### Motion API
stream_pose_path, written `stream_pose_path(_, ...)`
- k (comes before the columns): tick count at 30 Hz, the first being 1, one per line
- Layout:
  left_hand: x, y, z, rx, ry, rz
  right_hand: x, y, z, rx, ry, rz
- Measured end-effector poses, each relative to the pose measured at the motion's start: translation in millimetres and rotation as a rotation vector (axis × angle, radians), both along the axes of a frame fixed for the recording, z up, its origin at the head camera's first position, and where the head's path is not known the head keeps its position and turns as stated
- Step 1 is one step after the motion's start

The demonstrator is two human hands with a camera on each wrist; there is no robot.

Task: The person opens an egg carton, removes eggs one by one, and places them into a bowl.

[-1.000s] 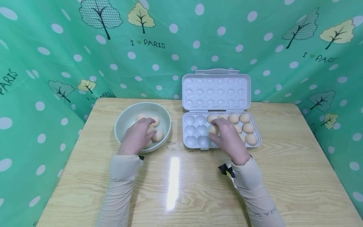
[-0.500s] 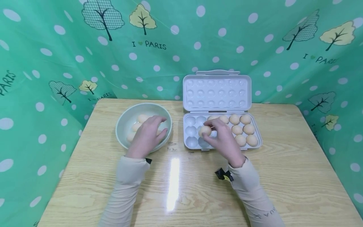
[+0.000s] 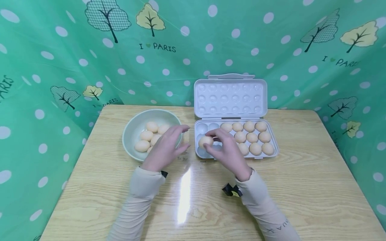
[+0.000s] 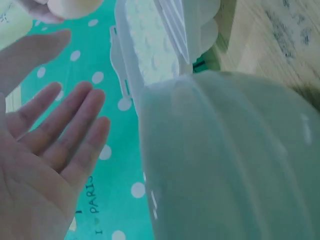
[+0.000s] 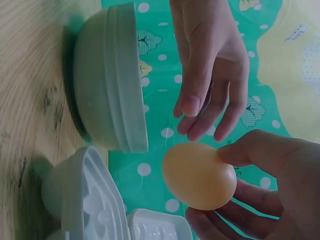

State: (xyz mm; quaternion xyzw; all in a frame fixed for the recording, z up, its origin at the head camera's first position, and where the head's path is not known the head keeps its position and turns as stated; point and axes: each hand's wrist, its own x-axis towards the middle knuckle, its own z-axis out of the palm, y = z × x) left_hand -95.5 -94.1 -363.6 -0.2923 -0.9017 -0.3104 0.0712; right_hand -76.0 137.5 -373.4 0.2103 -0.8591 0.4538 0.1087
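My right hand pinches an egg between thumb and fingers, above the left columns of the egg box. In the right wrist view the egg is plainly held clear of the box. My left hand is over the right rim of the pale green bowl, its fingers extended and nothing in them; the left wrist view shows its bare palm. Several eggs lie in the bowl, some hidden behind the left hand. Rows of eggs sit in the box's right columns.
The box's dimpled lid stands raised at the back. Bowl and box stand side by side on a wooden table, a narrow gap between them. A green dotted cloth hangs close behind and at both sides.
My right hand has lifted an egg out of a middle cup of the box and carried it left. My left hand has risen out of the bowl and moved right, towards the egg.
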Motion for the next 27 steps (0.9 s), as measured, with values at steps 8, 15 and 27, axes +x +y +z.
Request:
stream_pose_path(8,0.9,10.3,-4.9,-0.015,0.101,-0.090,0.9,-6.4,-0.9,-0.088,-0.014,0.032)
stream_pose_path(15,2.7,16.4,-9.0,0.007,0.121,-0.128,1.4,-8.8,-0.6,-0.110,-0.010,0.030)
stream_pose_path(27,4.4,21.7,-10.8,0.027,0.167,-0.149,3.2,-9.3,0.3,-0.129,-0.049,0.031)
